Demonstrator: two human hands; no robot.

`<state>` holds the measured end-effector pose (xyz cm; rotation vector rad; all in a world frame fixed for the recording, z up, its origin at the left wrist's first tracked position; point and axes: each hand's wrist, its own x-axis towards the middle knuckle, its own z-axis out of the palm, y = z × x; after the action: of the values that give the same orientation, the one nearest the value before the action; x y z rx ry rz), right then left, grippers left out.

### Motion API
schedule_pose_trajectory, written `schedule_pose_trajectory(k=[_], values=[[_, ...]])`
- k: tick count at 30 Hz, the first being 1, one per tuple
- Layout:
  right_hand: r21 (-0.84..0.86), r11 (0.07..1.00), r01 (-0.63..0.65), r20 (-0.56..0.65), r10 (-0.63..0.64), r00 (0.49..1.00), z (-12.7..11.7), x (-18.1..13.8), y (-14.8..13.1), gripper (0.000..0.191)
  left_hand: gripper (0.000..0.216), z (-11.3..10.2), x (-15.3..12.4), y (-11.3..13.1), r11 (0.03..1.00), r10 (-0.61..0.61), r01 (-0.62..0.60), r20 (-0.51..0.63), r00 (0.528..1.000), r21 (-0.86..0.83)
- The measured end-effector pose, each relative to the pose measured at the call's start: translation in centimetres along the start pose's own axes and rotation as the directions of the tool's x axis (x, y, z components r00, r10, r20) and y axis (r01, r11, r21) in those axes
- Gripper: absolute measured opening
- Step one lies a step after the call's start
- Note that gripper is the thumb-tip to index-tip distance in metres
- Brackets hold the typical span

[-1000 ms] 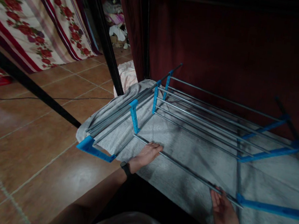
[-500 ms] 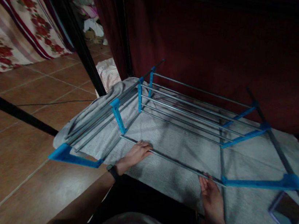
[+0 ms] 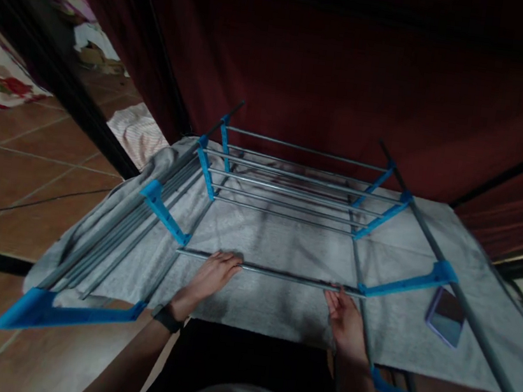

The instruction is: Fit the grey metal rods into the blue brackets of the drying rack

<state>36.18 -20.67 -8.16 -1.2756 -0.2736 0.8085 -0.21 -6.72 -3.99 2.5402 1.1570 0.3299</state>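
A metal rod [image 3: 287,277] lies crosswise near me, between the two sides of a frame of grey tubes and blue plastic brackets. My left hand [image 3: 215,273] is closed over the rod toward its left end, palm down. Near the right end, my right hand [image 3: 342,317] grips the same rod with the thumb and fingers, palm turned up. Just right of that hand, a blue bracket [image 3: 411,286] meets the rod's end. Several other rods [image 3: 286,189] span the far part of the frame. More loose rods [image 3: 130,224] lie along the left side.
The frame rests on a grey cloth [image 3: 265,312] over a bed-like surface. A phone [image 3: 446,317] lies on the cloth at right. Dark red curtains [image 3: 336,71] hang behind. Black poles [image 3: 66,67] and a tiled floor [image 3: 50,187] are at left.
My view has swung to the right, so the frame and both hands appear further left. Both hands keep their grip on the rod.
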Motion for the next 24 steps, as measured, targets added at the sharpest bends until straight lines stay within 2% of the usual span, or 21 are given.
schedule_pose_trajectory(k=[4, 12, 24], values=[[0.126, 0.982, -0.142, -0.033, 0.147, 0.989, 0.9, -0.5, 0.0, 0.026, 0.029, 0.1, -0.1, -1.1, 1.0, 0.028, -0.028, -0.02, 0.999, 0.008], [0.233, 0.96, -0.155, -0.08, 0.178, 0.981, 2.1, -1.3, -0.3, 0.024, 0.045, 1.3, 0.0, -3.5, 0.998, 0.064, -0.062, -0.047, 0.997, 0.028], [0.314, 0.945, -0.091, -0.191, 0.157, 0.969, 2.7, -0.5, -1.7, 0.034, 0.048, 0.8, 0.1, -3.4, 0.993, 0.084, -0.093, -0.134, 0.987, -0.069]])
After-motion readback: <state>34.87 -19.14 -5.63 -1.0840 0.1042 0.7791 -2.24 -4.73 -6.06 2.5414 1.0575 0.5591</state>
